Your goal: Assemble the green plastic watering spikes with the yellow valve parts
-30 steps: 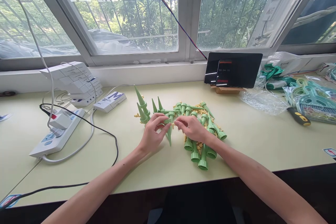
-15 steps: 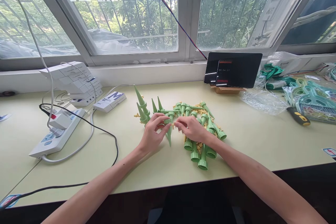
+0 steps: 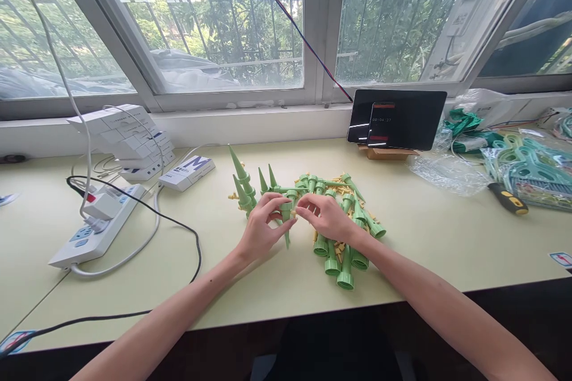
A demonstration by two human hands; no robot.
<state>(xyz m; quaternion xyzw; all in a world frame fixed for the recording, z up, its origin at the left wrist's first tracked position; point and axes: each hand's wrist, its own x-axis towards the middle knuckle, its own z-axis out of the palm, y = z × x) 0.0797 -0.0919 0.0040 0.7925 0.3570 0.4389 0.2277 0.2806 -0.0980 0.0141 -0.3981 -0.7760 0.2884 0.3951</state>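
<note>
My left hand (image 3: 263,226) grips a green spike (image 3: 286,212) by its wide capped end, with the tip pointing down. Close on its right, my right hand (image 3: 328,217) is pinched at the small yellow piece (image 3: 294,212) on the spike's side; whether the fingertips still touch it is hard to see. Several green spikes (image 3: 345,274) with ribbed caps lie in a heap beneath and around my right hand, with small yellow pieces (image 3: 340,247) among them. Behind my left hand, stacked green spikes (image 3: 242,175) point upward.
At the left are a power strip (image 3: 96,229) with cables, a stack of white boxes (image 3: 138,140) and a single white box (image 3: 187,172). A tablet (image 3: 411,119) with a phone stands at the back. Plastic packaging (image 3: 451,172) and a yellow-black handle (image 3: 508,198) lie right.
The spike in my left hand has turned a little, and more of its cap shows between the fingers. My right fingertips have shifted slightly.
</note>
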